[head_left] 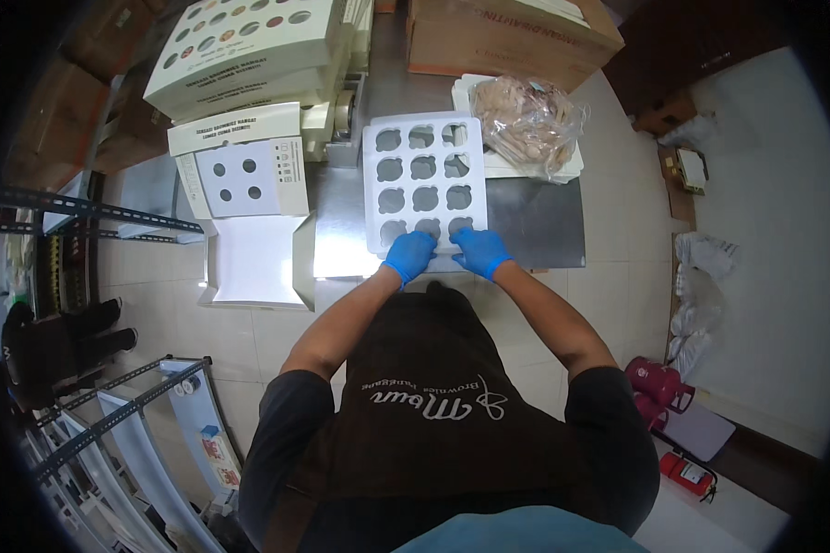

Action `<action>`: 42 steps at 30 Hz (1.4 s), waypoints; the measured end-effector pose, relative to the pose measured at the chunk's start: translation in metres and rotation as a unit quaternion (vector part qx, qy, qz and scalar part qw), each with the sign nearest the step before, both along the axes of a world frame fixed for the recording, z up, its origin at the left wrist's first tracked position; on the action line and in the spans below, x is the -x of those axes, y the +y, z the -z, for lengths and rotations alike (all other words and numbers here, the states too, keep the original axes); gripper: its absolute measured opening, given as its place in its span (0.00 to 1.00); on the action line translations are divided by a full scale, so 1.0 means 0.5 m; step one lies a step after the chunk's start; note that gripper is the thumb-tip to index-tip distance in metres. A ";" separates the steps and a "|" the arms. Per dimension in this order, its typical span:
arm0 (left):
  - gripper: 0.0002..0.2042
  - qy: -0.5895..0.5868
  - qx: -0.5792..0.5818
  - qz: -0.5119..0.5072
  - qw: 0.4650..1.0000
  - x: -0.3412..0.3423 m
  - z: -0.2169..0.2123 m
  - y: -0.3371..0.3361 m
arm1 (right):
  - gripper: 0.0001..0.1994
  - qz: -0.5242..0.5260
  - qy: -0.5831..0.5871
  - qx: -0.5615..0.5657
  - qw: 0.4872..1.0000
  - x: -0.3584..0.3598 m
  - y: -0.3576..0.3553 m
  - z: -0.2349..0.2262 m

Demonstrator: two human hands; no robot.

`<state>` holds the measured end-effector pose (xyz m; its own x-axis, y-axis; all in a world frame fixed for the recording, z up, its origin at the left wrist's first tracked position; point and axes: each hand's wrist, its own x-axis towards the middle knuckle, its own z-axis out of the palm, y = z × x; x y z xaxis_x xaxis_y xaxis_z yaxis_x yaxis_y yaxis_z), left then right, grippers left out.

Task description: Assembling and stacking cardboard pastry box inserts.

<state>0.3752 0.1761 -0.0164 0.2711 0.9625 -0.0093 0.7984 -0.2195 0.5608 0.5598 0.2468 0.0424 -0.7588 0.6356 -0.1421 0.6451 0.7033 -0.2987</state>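
Toward twelve o'clock, over the desk (pixel 539 221), I have the white twelve-hole insert (pixel 408 183) by its six-o'clock edge, fingers of the left hand (pixel 410 255) and right hand (pixel 480 252) grasping it. I judge it light, stiffish yet easily creased between holes, best held by the solid rim.

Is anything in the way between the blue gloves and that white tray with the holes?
Nothing that I can see. The left hand and right hand are both right at the tray's near edge. The clear bag is off to the right, not between them.
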 end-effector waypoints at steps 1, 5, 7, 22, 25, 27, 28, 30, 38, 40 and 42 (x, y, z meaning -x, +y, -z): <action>0.06 -0.001 -0.018 -0.006 1.000 -0.006 -0.002 -0.007 | 0.09 0.002 -0.003 0.006 1.000 -0.003 -0.008 0.019; 0.07 0.016 0.024 -0.021 0.999 0.007 -0.020 -0.010 | 0.06 -0.047 -0.026 0.028 0.998 0.001 0.005 0.062; 0.07 0.070 0.016 -0.054 0.996 0.024 -0.001 -0.032 | 0.05 -0.068 -0.026 0.058 0.996 0.013 0.012 0.053; 0.07 0.026 0.150 -0.024 0.988 0.110 -0.069 0.002 | 0.14 -0.190 -0.184 0.210 0.941 0.082 0.126 0.024; 0.08 0.087 0.042 0.039 0.995 0.145 -0.068 -0.031 | 0.14 -0.205 -0.180 0.219 0.937 0.078 0.119 0.026; 0.07 0.090 0.036 0.023 0.995 0.150 -0.044 -0.038 | 0.14 -0.210 -0.175 0.233 0.933 0.085 0.127 0.027; 0.06 0.094 0.029 0.012 0.995 0.152 -0.030 -0.041 | 0.14 -0.209 -0.169 0.246 0.931 0.088 0.129 0.029; 0.03 0.052 0.032 -0.017 0.998 0.149 -0.035 -0.018 | 0.12 -0.207 -0.185 0.262 0.924 0.090 0.141 0.045; 0.05 0.163 0.089 0.034 0.982 0.149 -0.054 -0.010 | 0.18 -0.158 -0.178 0.086 0.968 0.095 0.039 0.045; 0.08 0.091 -0.109 -0.003 0.990 0.139 -0.119 -0.022 | 0.20 -0.056 -0.014 0.058 0.997 0.098 0.027 -0.014; 0.12 0.075 -0.125 -0.003 0.989 0.136 -0.158 -0.038 | 0.20 -0.056 0.023 0.022 0.998 0.089 0.035 -0.024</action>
